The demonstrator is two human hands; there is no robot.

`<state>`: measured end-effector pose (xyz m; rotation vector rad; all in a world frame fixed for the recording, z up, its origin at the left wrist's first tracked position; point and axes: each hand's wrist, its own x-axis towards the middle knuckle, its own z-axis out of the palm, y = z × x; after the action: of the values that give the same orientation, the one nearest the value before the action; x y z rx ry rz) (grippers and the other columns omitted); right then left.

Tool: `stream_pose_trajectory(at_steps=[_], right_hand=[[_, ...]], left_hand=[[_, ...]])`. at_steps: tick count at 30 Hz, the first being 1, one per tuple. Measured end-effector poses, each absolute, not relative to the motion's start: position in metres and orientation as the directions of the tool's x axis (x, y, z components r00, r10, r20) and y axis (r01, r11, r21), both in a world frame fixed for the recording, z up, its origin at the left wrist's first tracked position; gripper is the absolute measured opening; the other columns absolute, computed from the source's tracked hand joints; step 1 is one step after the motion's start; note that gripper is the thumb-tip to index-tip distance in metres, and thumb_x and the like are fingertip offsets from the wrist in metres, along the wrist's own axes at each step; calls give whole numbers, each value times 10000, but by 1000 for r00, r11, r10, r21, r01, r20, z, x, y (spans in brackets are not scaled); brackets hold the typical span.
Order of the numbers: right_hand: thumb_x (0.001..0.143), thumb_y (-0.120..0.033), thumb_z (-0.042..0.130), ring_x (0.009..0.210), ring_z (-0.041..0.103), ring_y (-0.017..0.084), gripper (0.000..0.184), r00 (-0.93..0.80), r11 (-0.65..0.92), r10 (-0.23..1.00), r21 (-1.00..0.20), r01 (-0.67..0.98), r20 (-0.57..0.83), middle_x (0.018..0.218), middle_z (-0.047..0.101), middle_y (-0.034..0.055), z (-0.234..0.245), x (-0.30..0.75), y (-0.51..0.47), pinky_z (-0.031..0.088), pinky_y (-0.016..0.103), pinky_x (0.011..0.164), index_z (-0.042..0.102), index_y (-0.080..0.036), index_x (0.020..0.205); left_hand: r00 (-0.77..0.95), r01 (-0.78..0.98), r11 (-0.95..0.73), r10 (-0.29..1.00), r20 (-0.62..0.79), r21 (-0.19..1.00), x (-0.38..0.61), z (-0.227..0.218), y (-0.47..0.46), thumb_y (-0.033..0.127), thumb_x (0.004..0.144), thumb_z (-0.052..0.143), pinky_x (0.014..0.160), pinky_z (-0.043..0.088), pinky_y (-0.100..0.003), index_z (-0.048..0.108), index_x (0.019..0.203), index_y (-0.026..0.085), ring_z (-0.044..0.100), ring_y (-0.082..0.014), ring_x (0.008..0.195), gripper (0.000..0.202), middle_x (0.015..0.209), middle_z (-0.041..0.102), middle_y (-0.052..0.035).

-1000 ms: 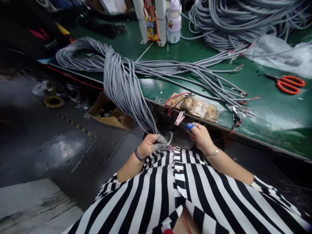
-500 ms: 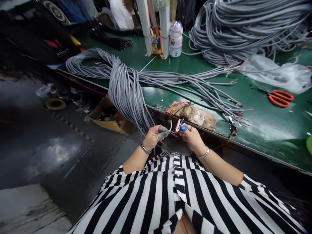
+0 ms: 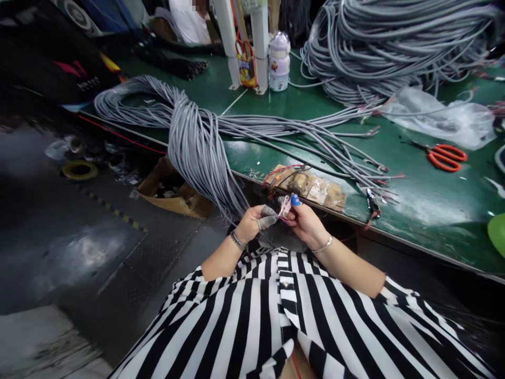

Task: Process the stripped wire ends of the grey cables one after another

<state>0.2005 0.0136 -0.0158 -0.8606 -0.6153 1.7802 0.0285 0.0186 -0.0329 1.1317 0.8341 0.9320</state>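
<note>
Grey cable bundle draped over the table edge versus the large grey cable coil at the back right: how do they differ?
The draped grey cable bundle hangs partly over the near edge of the green table; the large grey cable coil is heaped on the tabletop. The bundle drops in long, nearly parallel strands; the coil winds in wide, bulkier loops. Both consist of many grey cables.

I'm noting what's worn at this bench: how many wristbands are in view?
2: a dark wristband below the left hand and a silvery wristband below the right hand. Any under the sleeves would be hidden.
</note>
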Motion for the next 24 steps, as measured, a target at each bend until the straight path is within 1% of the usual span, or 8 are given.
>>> stream_pose_trajectory(at_steps=[5,9,13,15,18,21,24], right_hand=[[668,-649,756,425,211,34,558,-183,-328,944,-737,-591,-274,485,286,-86,-18,198,13,169,185,380,469,-173,618],[650,-639,772,429,212,37,561,-180,-331,943,-721,-609,-281,482,278,-89,-19,196,12,164,188,390,456,-178,618],[644,-671,751,439,237,38,555,-196,-356,933,-699,-621,-301,527,372,-71,-19,196,10,114,188,380,513,-172,694],[626,-694,742,440,253,35,574,-200,-389,918,-675,-627,-344,572,435,-57,-18,198,9,79,186,376,536,-172,745],[626,-700,732,432,254,25,579,-203,-439,891,-653,-618,-407,622,493,-42,-18,204,7,53,183,374,527,-175,756],[643,-675,736,422,218,12,559,-194,-456,880,-654,-604,-434,670,546,-28,-20,210,4,53,176,373,523,-172,761],[663,-649,739,426,214,7,535,-195,-459,879,-663,-592,-435,721,581,-8,-25,214,3,53,171,375,536,-164,763]], left_hand=[[421,-194,177,904,-81,965,34,-27,17,413,614,862,485,357,-167,670,718,111,434,-44,486,373,573,571,27],[455,-196,187,887,-79,963,37,-22,16,403,613,866,494,375,-173,676,709,109,445,-49,488,363,562,567,26],[444,-191,182,892,-80,965,34,-27,14,413,635,852,467,356,-157,677,727,108,433,-39,473,363,569,571,27],[436,-180,184,896,-89,966,31,-31,13,422,638,849,454,347,-151,682,739,108,437,-37,469,369,578,579,24],[422,-176,193,901,-103,965,25,-36,9,443,621,853,444,346,-153,693,752,108,452,-42,467,393,592,603,9],[408,-183,199,906,-110,963,19,-37,0,429,609,864,452,364,-159,700,743,109,471,-52,472,383,586,614,-1],[409,-201,213,905,-116,956,13,-38,-11,396,604,873,487,414,-172,700,725,115,504,-64,486,352,585,623,-5]])
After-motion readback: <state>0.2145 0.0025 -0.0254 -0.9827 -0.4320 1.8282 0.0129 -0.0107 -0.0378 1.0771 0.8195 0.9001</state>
